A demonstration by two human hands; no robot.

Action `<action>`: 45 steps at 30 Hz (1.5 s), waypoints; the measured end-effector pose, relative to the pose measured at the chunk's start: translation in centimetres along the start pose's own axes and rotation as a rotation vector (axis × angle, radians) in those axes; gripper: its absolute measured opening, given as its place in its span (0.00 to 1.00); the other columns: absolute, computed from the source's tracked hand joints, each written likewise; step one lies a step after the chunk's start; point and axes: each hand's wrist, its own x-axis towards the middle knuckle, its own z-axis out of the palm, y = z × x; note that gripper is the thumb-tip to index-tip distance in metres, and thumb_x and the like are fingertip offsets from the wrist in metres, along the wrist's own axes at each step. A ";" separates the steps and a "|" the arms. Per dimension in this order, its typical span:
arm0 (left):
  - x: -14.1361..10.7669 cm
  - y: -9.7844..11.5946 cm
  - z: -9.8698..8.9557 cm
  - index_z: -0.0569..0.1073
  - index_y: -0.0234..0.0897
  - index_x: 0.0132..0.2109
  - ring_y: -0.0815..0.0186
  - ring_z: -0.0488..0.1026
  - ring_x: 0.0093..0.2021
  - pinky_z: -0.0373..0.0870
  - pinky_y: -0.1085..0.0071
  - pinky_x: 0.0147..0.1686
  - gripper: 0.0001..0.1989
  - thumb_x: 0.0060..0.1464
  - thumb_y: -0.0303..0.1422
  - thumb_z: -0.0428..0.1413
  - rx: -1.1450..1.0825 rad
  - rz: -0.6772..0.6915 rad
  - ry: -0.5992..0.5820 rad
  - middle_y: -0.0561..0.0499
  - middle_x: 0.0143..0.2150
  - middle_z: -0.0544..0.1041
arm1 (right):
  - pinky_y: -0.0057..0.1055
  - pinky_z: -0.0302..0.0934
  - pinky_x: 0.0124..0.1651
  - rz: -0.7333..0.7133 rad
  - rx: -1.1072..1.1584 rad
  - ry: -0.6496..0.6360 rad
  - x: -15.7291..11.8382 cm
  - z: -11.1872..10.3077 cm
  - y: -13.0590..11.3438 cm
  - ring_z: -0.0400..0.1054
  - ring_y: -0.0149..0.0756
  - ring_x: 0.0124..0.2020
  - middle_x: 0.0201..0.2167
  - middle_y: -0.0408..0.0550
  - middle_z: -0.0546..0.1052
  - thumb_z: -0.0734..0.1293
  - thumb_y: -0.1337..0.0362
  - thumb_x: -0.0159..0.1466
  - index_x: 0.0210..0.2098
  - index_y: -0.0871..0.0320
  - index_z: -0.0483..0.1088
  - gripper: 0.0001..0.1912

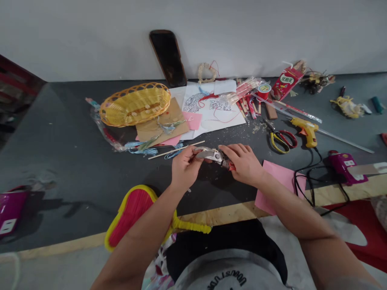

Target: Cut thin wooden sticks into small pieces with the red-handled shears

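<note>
Over the near middle of the dark table, a pair of pruning shears (216,156) with silvery curved jaws and a reddish grip lies between my hands. My right hand (246,164) is closed around the grip on the right side. My left hand (186,167) is pinched at the jaws on the left; what its fingers hold there is hidden. Small beige bits show at the pivot, too small to name. Just beyond my left hand, a thin wooden stick (169,152) lies across blue tassels (142,148).
A yellow woven basket (136,106), printed sheets (223,123) and a leaning phone (169,58) stand toward the wall. Scissors (281,141), a yellow glue gun (306,129) with its black cord, and pink paper (276,177) lie right. A red-and-yellow fuzzy piece (133,213) overhangs the front edge.
</note>
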 end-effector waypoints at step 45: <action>-0.1 -0.2 0.4 0.75 0.37 0.36 0.72 0.64 0.19 0.61 0.76 0.21 0.09 0.57 0.38 0.59 0.137 0.047 0.143 0.57 0.20 0.71 | 0.44 0.59 0.53 0.027 0.014 0.009 0.2 0.4 0.0 0.65 0.49 0.53 0.54 0.58 0.73 0.62 0.73 0.59 0.65 0.57 0.61 0.34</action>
